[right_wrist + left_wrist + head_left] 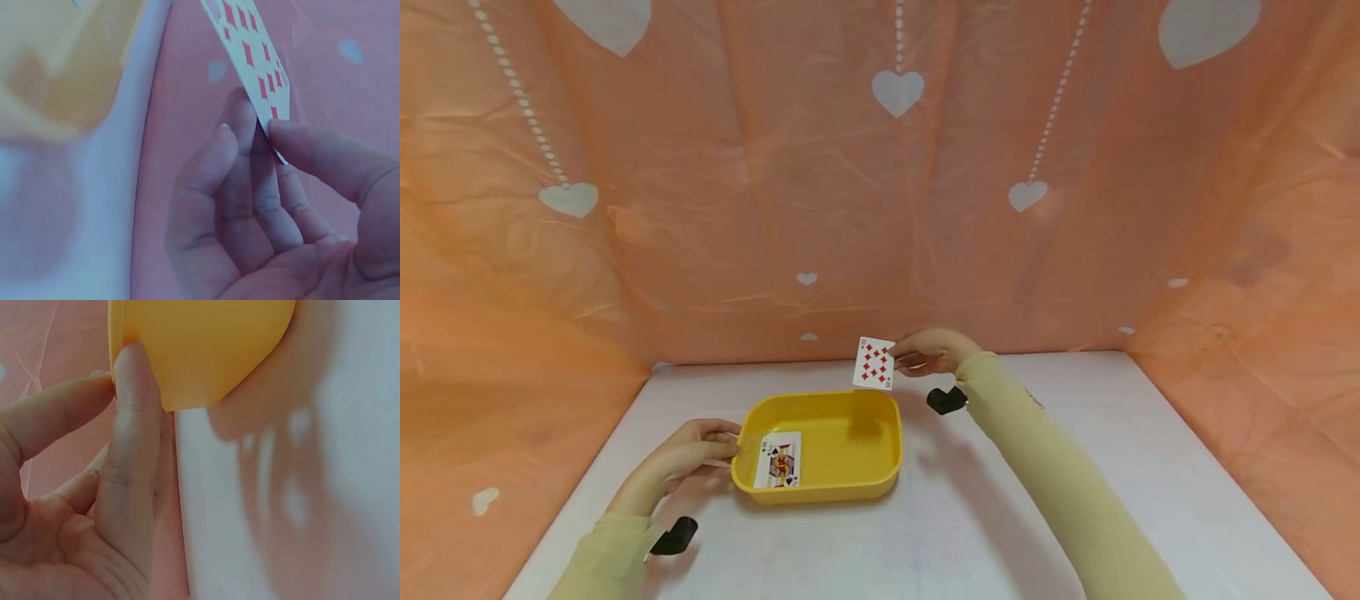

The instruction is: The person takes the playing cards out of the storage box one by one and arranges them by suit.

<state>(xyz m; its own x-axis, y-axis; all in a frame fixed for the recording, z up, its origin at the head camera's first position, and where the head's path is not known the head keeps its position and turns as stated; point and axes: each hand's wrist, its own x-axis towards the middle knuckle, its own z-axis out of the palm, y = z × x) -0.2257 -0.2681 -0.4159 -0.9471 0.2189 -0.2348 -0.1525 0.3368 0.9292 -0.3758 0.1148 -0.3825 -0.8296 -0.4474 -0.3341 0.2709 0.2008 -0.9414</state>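
My left hand is at the left end of a yellow plastic basin. In the left wrist view the thumb and a finger pinch the basin's rim. A spade face card lies face up on the basin floor, toward its left side. Beyond the basin's back right corner, my right hand holds up a ten of diamonds playing card. The right wrist view shows that card tilted, its edge pinched between thumb and fingers.
Under the basin is a white tabletop. An orange-pink curtain with white hearts hangs behind the table and at both sides. Each wrist carries a black device, one at the left wrist and one at the right wrist.
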